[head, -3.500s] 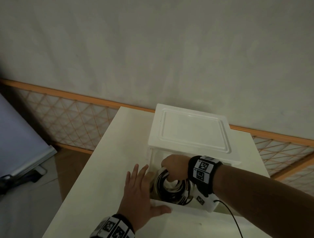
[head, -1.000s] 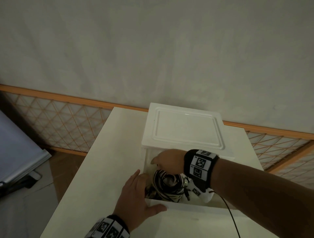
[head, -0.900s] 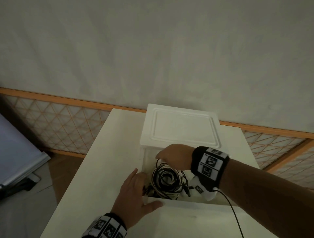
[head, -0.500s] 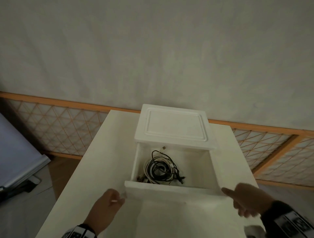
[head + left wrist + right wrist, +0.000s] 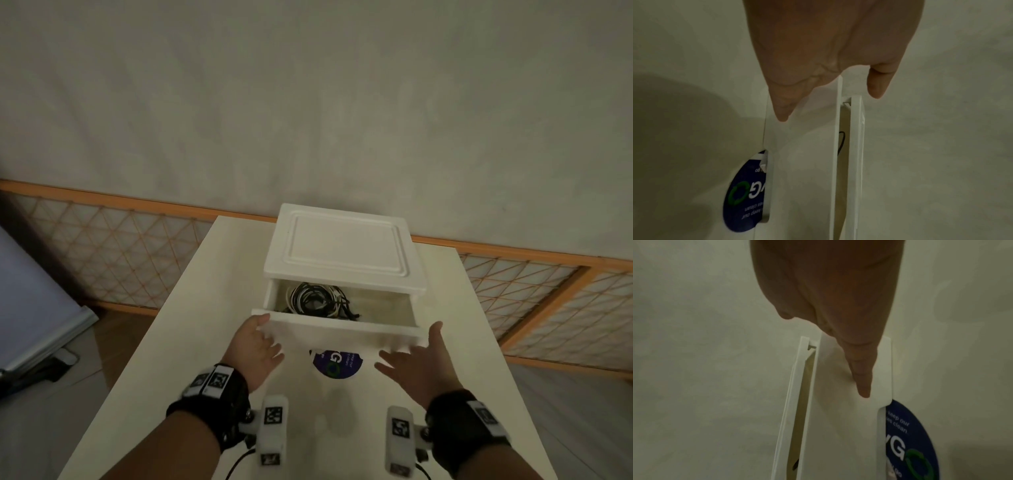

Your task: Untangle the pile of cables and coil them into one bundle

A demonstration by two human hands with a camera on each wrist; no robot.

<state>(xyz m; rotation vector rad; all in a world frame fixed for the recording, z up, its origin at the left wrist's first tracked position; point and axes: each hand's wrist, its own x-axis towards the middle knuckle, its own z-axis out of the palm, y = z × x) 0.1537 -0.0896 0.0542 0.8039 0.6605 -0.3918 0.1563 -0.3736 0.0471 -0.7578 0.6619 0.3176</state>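
One cable coil (image 5: 317,298) flat in drawer (image 5: 339,329)

Dim, warm-greenish indoor light in all three views, no glare; head view noisy with soft detail, straight edges bowing toward the frame borders; the wall (image 5: 308,102) darkens toward the corners. Wrist views soft: left hand (image 5: 830,48) and right hand (image 5: 828,288) out of focus; broad soft shadow on the table (image 5: 674,121) at left; sticker (image 5: 910,443) motion-smeared.
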